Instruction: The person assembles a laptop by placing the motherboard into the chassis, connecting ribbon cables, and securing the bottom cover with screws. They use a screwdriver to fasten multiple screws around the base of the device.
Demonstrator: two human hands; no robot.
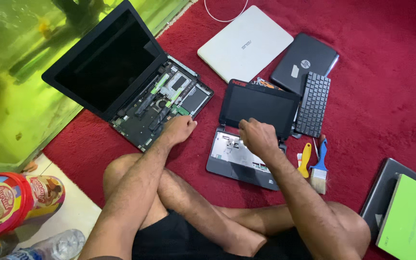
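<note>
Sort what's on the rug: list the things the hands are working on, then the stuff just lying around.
In hand:
- small black netbook, keyboard off, right hand on it
- big opened laptop, left hand on its edge
- loose keyboard

Lying about:
- white laptop
- dark closed laptop
- paintbrush
- yellow pry tool
- green laptop
- red tins

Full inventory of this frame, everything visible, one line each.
Open laptop: 1, black, keyboard off, carpet left.
Netbook: 1, black, keyboard off, centre.
Closed laptops: white, dark, top; grey with green on it, right edge.
Loose keyboard: 1, black, right of netbook.
Brush: 1, blue handle.
Pry tool: 1, yellow.
Cable: 1, white, top.
Carpet: red.
Tank: green, left.
Tins: 2, red, bottom left.
Bottle: 1, clear.
Left hand: on open laptop.
Right hand: at netbook hinge.
</note>
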